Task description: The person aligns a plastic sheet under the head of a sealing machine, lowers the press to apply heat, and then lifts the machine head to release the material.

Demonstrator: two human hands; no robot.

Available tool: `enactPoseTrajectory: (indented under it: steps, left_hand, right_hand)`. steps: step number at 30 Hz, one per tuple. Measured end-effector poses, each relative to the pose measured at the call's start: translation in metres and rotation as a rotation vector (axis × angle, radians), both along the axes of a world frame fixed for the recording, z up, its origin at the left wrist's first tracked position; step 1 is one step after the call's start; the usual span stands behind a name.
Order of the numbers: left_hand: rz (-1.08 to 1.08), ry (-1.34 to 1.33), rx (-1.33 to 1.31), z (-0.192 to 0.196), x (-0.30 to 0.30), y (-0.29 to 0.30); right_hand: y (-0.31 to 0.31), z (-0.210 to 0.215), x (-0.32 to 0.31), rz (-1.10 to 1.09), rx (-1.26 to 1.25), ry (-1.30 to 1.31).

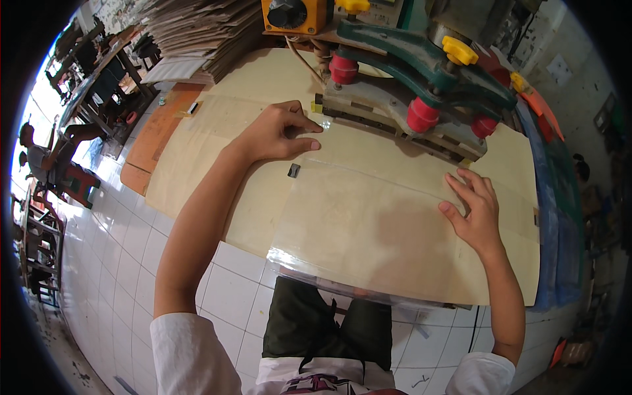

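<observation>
A thin, clear plastic sheet lies on the cream tabletop, its glossy near edge hanging over the front. At the sheet's far left corner is my left hand, thumb and forefinger apart, the other fingers curled, with nothing visible between them. My right hand rests at the sheet's far right part, fingers spread and empty. Just beyond both hands stands a press with a metal bar, a dark green arm and red knobs. A small black piece sits near my left wrist.
Stacked flat sheets or cardboard rise at the back left. An orange box with a black dial stands behind the press. Blue material borders the table's right side. A seated person is far left, beyond the tiled floor.
</observation>
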State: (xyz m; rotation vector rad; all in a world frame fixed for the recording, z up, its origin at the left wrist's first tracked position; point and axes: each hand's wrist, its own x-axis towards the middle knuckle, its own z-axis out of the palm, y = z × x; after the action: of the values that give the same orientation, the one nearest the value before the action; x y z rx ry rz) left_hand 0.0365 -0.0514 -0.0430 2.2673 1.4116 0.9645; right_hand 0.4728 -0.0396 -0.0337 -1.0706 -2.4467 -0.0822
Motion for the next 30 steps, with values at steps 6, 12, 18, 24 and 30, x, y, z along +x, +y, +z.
enactPoseTrajectory:
  steps: [6, 12, 18, 24, 30]
  left_hand:
    - [0.001, 0.001, -0.005, 0.0023, 0.0018, -0.0003]
    - [0.027, 0.006, -0.026, 0.0047, 0.0024, -0.0022]
    - [0.039, -0.003, -0.025, 0.0056, 0.0050, -0.0023]
    - [0.030, 0.013, 0.020, 0.0015, 0.0024, -0.0012]
    - [0.022, 0.012, 0.024, 0.0022, 0.0067, 0.0003]
  right_hand:
    - [0.0000, 0.0000, 0.0009, 0.003, 0.001, 0.003]
    - [-0.0010, 0.0021, -0.0002, -0.002, -0.008, -0.002]
    - [-0.0023, 0.0024, 0.0020, -0.004, -0.004, 0.004]
    - [-0.0015, 0.0027, 0.0025, -0.010, -0.017, 0.011]
    - [-0.0010, -0.0014, 0.0065, -0.029, -0.046, 0.035]
